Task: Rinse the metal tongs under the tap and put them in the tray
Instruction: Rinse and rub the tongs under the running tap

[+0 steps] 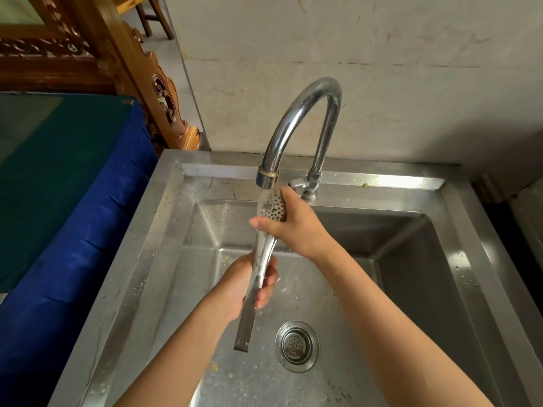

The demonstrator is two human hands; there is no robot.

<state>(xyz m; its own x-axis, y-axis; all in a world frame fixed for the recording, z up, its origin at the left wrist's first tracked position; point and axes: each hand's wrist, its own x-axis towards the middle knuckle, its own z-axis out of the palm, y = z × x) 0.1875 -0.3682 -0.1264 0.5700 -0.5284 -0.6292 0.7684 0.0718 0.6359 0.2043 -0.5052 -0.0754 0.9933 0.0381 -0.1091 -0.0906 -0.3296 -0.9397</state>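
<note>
Left hand [249, 284] is wrapped around the middle of the metal tongs [255, 284], its fingers curled over the flat handle so that the tongs stand nearly upright above the basin, tilted a little with the square hinge end lowest and nearest the camera. Right hand [289, 223] is closed on the upper end, the thumb stretched across the front of the shaft and the fingers cupped behind the perforated, spoon-shaped head [271, 207], which shows its rows of small holes. That head sits directly beneath the outlet of the tap [296, 127], almost touching the nozzle; water running over it can be made out only as a faint sheen along the metal. Both forearms reach in from the bottom of the view, the left from the lower left and the right from the lower right. The chrome tap curves in a high arch from its base on the back ledge of the sink [164, 230], with a short lever just beside the base. The steel sink is wet, dotted with drops and small pale specks, and its round drain strainer [296, 345] lies just to the right of the tongs' lower end. To the left of the sink stands something covered in blue cloth [73, 230], with carved wooden furniture [158, 92] behind it. A pale, stained wall [382, 69] rises behind the tap.
</note>
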